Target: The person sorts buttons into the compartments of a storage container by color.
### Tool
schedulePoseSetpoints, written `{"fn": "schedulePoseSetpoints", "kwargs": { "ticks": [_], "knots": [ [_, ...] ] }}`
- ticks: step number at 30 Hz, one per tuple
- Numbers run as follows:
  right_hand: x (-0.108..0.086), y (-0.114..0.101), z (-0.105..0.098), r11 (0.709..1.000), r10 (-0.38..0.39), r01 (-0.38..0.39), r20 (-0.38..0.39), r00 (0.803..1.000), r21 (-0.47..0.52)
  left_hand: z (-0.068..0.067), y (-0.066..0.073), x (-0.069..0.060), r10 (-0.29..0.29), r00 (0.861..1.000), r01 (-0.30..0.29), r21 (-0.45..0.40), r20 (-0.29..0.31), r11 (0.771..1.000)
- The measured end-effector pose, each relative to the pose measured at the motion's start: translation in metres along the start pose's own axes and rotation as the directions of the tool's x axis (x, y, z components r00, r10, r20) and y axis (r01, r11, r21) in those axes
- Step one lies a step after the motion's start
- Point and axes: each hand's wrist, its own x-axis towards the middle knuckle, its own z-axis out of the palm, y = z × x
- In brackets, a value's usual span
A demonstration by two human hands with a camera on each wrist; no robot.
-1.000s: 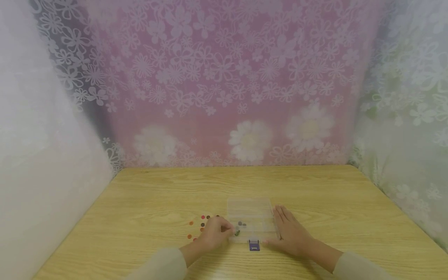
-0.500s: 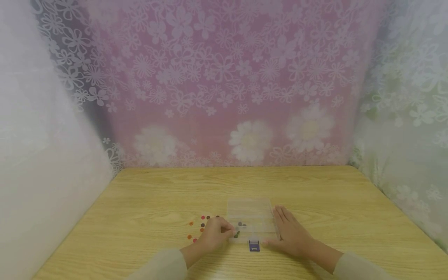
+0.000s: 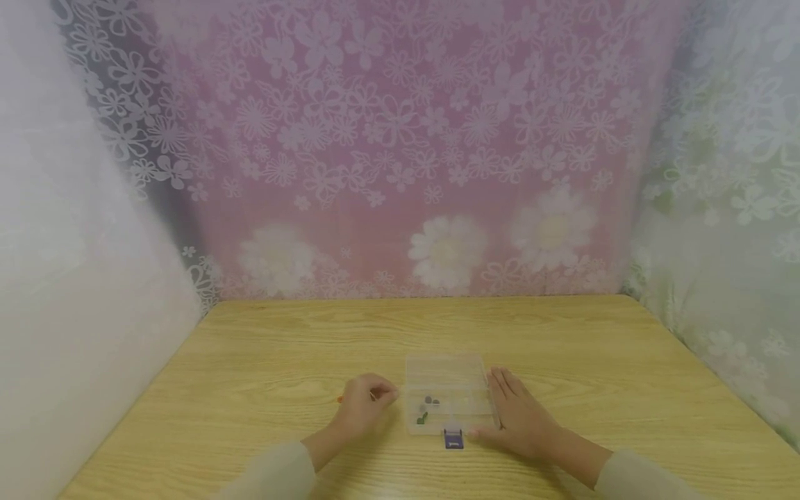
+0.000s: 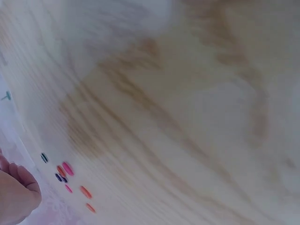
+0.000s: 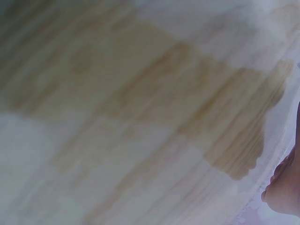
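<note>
A clear plastic compartment box with a purple latch lies on the table in the head view, its lid folded back. Inside its left part are dark buttons and green buttons. My left hand hovers just left of the box, fingers bent and thumb near the index fingertip; whether anything is between them is unclear. It covers most of the loose buttons, which the left wrist view shows as pink, orange and dark. With fingers extended, my right hand rests against the box's right side.
The wood-grain table extends around the box and both hands. Flowered curtains hang behind the table and along its left and right sides. The right wrist view shows mostly blurred table surface.
My left hand has moved left from the box's left edge to over the loose buttons. The green buttons now lie uncovered in the box. My right hand and the box have stayed put.
</note>
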Motion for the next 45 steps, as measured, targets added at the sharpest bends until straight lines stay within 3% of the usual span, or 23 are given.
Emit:
{"fn": "schedulePoseSetpoints", "kwargs": {
  "ticks": [8,11,15,18,25,33,45],
  "knots": [
    [0.000,0.001,0.000,1.000,-0.004,0.004,-0.006,1.000,0.004,-0.010,-0.012,0.001,0.034,0.997,-0.031,0.037,-0.062,0.999],
    [0.000,0.001,0.000,1.000,-0.009,0.009,-0.012,1.000,0.004,-0.011,-0.017,0.002,0.020,0.996,-0.015,0.053,-0.089,0.998],
    [0.000,0.000,0.000,1.000,-0.001,0.001,-0.002,1.000,0.012,-0.011,-0.023,0.003,-0.034,0.995,0.032,-0.017,-0.096,0.999],
    [-0.001,0.000,-0.001,1.000,0.007,-0.008,0.016,1.000,0.024,-0.011,-0.026,0.004,-0.056,0.994,0.050,-0.069,-0.093,0.996],
    [-0.001,0.000,-0.001,1.000,0.008,-0.008,0.022,1.000,0.027,-0.009,-0.032,0.009,-0.068,0.995,0.063,-0.067,-0.077,0.996],
    [0.000,0.000,-0.001,1.000,0.009,-0.009,0.012,1.000,0.014,-0.004,-0.036,0.010,-0.035,0.997,0.040,0.073,-0.065,0.997],
    [-0.001,-0.001,-0.004,0.998,0.008,-0.009,0.031,0.999,0.055,-0.001,-0.038,0.011,-0.032,0.999,0.031,0.081,0.006,0.996]
  ]
}}
